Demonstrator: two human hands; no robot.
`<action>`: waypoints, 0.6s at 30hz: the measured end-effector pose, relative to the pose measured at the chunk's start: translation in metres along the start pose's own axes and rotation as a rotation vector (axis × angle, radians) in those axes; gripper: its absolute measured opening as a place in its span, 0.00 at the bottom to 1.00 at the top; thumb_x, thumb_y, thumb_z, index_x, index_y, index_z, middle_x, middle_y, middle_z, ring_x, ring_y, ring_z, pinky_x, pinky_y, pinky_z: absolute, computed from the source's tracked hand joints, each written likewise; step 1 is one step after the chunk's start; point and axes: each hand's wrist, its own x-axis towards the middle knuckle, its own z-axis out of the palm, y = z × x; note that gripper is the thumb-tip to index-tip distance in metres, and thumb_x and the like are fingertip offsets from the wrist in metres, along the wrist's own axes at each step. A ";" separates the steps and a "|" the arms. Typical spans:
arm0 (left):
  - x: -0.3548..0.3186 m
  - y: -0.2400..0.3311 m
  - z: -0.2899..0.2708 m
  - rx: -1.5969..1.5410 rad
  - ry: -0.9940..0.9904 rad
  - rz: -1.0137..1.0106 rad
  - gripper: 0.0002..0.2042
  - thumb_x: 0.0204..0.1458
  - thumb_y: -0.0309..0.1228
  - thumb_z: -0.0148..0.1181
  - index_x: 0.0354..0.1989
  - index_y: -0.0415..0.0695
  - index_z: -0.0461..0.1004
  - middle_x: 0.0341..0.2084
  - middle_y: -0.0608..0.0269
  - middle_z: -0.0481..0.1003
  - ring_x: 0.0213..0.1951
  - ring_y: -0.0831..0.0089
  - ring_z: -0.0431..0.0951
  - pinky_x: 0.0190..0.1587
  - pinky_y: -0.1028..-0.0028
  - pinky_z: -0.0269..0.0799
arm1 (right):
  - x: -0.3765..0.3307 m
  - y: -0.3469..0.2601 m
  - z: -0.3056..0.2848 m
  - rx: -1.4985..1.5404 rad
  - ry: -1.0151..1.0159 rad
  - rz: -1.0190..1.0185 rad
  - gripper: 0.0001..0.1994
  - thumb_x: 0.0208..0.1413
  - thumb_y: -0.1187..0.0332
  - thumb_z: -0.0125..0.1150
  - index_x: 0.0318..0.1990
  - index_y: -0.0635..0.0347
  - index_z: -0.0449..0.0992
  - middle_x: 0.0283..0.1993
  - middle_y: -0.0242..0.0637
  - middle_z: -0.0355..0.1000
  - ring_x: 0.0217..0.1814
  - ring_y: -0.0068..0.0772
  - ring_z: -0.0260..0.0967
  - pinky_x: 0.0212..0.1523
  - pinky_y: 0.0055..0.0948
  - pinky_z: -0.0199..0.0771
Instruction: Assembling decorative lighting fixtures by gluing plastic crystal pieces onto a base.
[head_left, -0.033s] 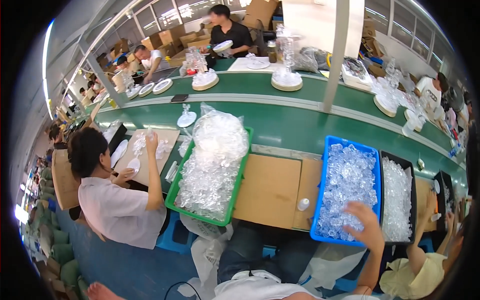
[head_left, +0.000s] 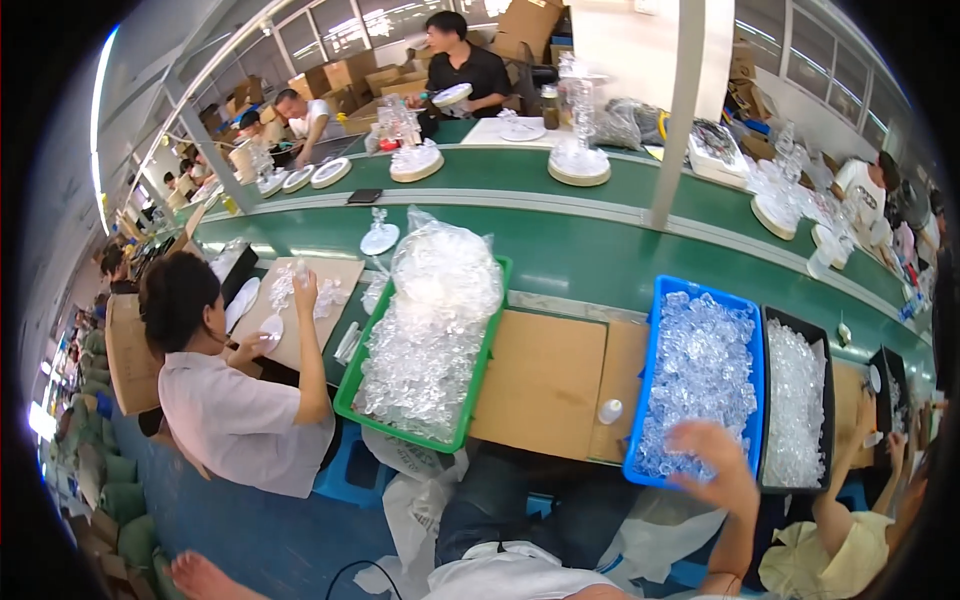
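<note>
No change vs. the prior frame: your right hand [head_left: 716,458] is in the same spot, at the near rim of the blue bin [head_left: 648,400], so the work hasn't moved on. The hand's back faces the cam and the fingers curl down over the rim. Can't tell if they're apart or pinched on a piece. Your left hand isn't in view.

The clear pieces [head_left: 700,375] fill the blue bin, and the closest ones are just under and ahead of your fingertips. A black bin [head_left: 795,400] w/ finer clear bits touches it on the right. To the left, on the brown surface [head_left: 540,380], there's a small white cap [head_left: 610,410]. Past that is a green bin [head_left: 345,400] heaped w/ bagged clear parts, where a co-worker [head_left: 235,415] sits.
</note>
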 end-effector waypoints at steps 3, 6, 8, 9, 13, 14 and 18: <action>-0.005 -0.023 -0.005 -0.083 0.087 0.083 0.16 0.60 0.39 0.40 0.44 0.42 0.72 0.39 0.61 0.75 0.38 0.66 0.71 0.42 0.63 0.64 | 0.019 -0.061 0.056 0.632 -0.461 -0.619 0.14 0.53 0.71 0.58 0.48 0.59 0.75 0.48 0.38 0.72 0.51 0.40 0.68 0.49 0.36 0.67; 0.039 -0.104 0.015 -0.078 0.367 0.078 0.16 0.61 0.40 0.40 0.42 0.43 0.72 0.35 0.63 0.74 0.35 0.66 0.71 0.40 0.65 0.64 | 0.033 -0.114 0.108 0.834 -0.528 -0.711 0.11 0.57 0.70 0.55 0.45 0.63 0.72 0.46 0.39 0.70 0.49 0.37 0.68 0.49 0.34 0.67; 0.047 -0.105 0.014 -0.060 0.352 0.060 0.16 0.61 0.40 0.40 0.42 0.44 0.72 0.34 0.63 0.74 0.35 0.66 0.71 0.40 0.64 0.64 | 0.046 -0.121 0.133 0.625 -0.668 -0.660 0.12 0.53 0.60 0.54 0.43 0.54 0.71 0.36 0.33 0.71 0.36 0.35 0.71 0.39 0.36 0.67; 0.049 -0.110 0.015 -0.082 0.348 0.038 0.16 0.61 0.40 0.40 0.41 0.44 0.72 0.34 0.64 0.74 0.35 0.67 0.71 0.39 0.64 0.64 | 0.062 -0.134 0.119 0.769 -0.549 -0.625 0.13 0.53 0.59 0.54 0.41 0.57 0.70 0.31 0.40 0.68 0.30 0.46 0.67 0.25 0.39 0.65; 0.050 -0.120 0.034 -0.105 0.269 0.025 0.15 0.61 0.39 0.41 0.41 0.44 0.72 0.35 0.62 0.74 0.35 0.65 0.72 0.38 0.64 0.65 | 0.093 -0.149 0.116 0.721 -0.742 -0.523 0.12 0.53 0.59 0.55 0.39 0.57 0.71 0.30 0.38 0.68 0.31 0.44 0.68 0.28 0.38 0.66; 0.055 -0.159 0.037 -0.230 0.229 -0.005 0.14 0.61 0.39 0.41 0.41 0.44 0.72 0.35 0.62 0.74 0.35 0.64 0.72 0.37 0.63 0.66 | 0.081 -0.157 0.107 0.645 -0.692 -0.509 0.12 0.52 0.60 0.56 0.39 0.57 0.71 0.31 0.38 0.68 0.32 0.44 0.68 0.29 0.38 0.66; 0.020 -0.159 0.044 -0.304 0.373 -0.030 0.14 0.56 0.43 0.49 0.35 0.44 0.65 0.18 0.66 0.58 0.23 0.71 0.59 0.32 0.66 0.59 | 0.095 -0.142 0.145 0.812 -0.813 -0.648 0.10 0.51 0.63 0.58 0.38 0.57 0.72 0.31 0.39 0.68 0.35 0.43 0.68 0.32 0.38 0.67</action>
